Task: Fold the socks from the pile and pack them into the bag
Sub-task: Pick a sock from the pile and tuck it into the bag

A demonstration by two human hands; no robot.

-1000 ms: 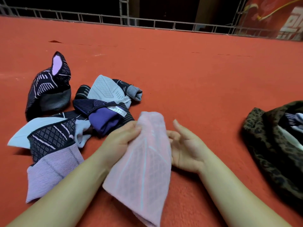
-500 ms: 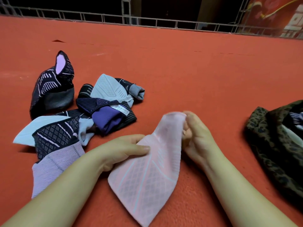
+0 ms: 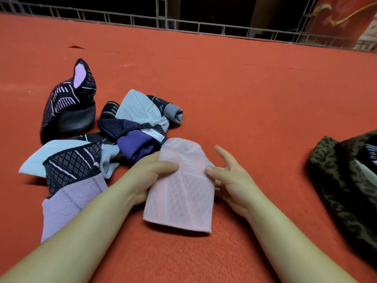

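A pink patterned sock (image 3: 181, 193) is held between both hands just above the red surface, folded over into a short rectangle. My left hand (image 3: 146, 176) grips its left edge, thumb laid across the top. My right hand (image 3: 230, 180) pinches the right edge with the thumb on top, the index finger sticking out straight. A pile of dark, grey and lilac socks (image 3: 98, 144) lies to the left. The leopard-print bag (image 3: 342, 180) sits open at the right edge, with socks showing inside.
Everything lies on a red felt-like surface (image 3: 244, 99). A metal railing (image 3: 183, 23) runs along its far edge, with darkness behind. One dark sock (image 3: 69, 105) with a pink lining stands upright at the back left of the pile.
The pink sock was stretched out long between the hands. Its far end has been brought over, so it is now shorter and doubled, and both hands hold it at the sides.
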